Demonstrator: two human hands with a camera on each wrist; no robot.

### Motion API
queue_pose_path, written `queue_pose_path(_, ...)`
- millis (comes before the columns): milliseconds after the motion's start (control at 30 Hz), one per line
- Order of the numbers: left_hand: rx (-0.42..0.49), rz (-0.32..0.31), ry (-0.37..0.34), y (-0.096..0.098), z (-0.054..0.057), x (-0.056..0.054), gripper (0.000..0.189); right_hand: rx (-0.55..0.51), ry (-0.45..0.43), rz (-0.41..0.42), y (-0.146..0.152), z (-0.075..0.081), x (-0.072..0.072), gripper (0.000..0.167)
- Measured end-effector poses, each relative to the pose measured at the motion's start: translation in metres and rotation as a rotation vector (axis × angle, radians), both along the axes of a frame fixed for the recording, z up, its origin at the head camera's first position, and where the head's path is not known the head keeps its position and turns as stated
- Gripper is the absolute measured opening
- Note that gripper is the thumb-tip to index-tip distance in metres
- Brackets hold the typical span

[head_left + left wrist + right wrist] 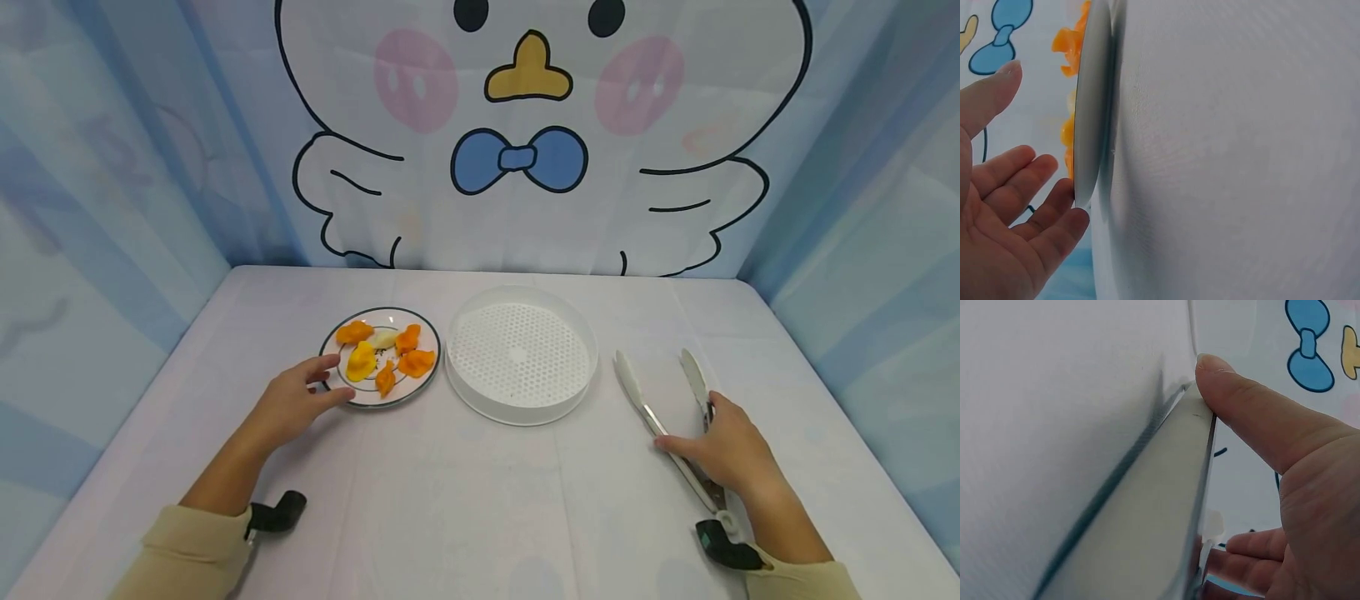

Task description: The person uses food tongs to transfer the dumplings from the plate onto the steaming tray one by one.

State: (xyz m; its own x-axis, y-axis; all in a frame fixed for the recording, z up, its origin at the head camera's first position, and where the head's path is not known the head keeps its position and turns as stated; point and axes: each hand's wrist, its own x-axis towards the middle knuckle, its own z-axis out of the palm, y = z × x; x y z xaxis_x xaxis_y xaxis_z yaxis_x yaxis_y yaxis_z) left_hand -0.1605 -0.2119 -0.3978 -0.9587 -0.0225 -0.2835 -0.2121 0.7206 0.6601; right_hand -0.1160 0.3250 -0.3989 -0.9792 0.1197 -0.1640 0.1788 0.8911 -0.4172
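Note:
My left hand point(294, 402) is at the left rim of a round white plate point(381, 317) with dark rings. In the left wrist view its fingertips meet the plate's edge, while the thumb stands apart. Several small curled orange and yellow pieces point(416, 363) lie on the plate; their exact kind is unclear. My right hand point(731, 450) holds a pair of metal tongs point(651, 418) with pale tips, thumb on the left arm and fingers at the right arm. The tongs' arms are spread, with nothing between the tips. In the right wrist view the thumb point(1247, 406) rests against one arm.
A round white tray point(525, 408) with a perforated base stands right of the plate, close to its edge. A white cloth point(480, 500) covers the table. Curtains point(112, 208) hang at both sides, and a cartoon-printed cloth point(525, 225) hangs behind.

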Motion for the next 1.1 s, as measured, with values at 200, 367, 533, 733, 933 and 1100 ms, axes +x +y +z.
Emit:
queue_pose_path(200,0.006,-0.019,-0.004,-0.0010,-0.0008,0.0000,0.082,0.001,-0.008,0.006,-0.0001,0.0002,-0.0006,0.123)
queue_pose_path(367,0.000,-0.025,-0.008,-0.0008,0.0002,0.0008,0.081,0.005,0.011,0.017,-0.0011,0.0002,0.0005,0.116)
queue_pose_path(533,-0.002,-0.028,-0.007,-0.0005,0.0012,0.0012,0.080,0.023,0.005,0.008,-0.0013,0.0019,-0.0006,0.113)
queue_pose_path(733,-0.003,-0.037,0.000,-0.0004,0.0014,0.0013,0.082,0.025,0.029,0.026,-0.0034,0.0011,-0.0007,0.102)
queue_pose_path(933,-0.008,-0.035,-0.007,-0.0003,0.0003,0.0014,0.082,0.009,0.015,0.012,-0.0053,0.0004,-0.0004,0.097)
queue_pose_path(1100,-0.008,-0.036,-0.007,-0.0015,-0.0008,0.0015,0.083,-0.008,0.078,0.032,-0.0060,-0.0015,0.0001,0.087)
